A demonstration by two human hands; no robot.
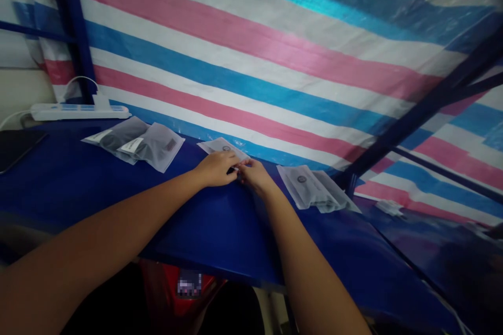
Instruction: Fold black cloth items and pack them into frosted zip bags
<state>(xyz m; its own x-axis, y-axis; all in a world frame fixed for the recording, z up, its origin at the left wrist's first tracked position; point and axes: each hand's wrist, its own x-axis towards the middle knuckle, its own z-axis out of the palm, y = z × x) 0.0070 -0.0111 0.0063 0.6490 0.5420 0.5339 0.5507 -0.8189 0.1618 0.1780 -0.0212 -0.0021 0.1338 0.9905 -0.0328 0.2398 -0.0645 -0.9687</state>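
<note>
Tarp [275, 47], striped pink/white/blue, hung as backdrop beyond both hands. Blue table [118, 188] under forearms. Stack of frosted pouches w/ dark contents [137, 141] well to left of left hand; second stack, flatter, w/ round label [314, 188] just right of right hand. Power strip [78, 111] far left, at tarp foot.

Step, as judged: sealing or flattening top edge of single pouch [223, 147], lying flat just beyond the knuckles, partly covered. Left hand [216, 168] curled, fingertips pressing its near edge; right hand [253, 175] curled, pinching same edge; hands touching. Whether pinch fully closed: cannot tell.

Next move prob. needs even pressure along strip, pouch kept flat.

Pouch look: translucent grey-white, thin, small round mark, slight sheen.
</note>
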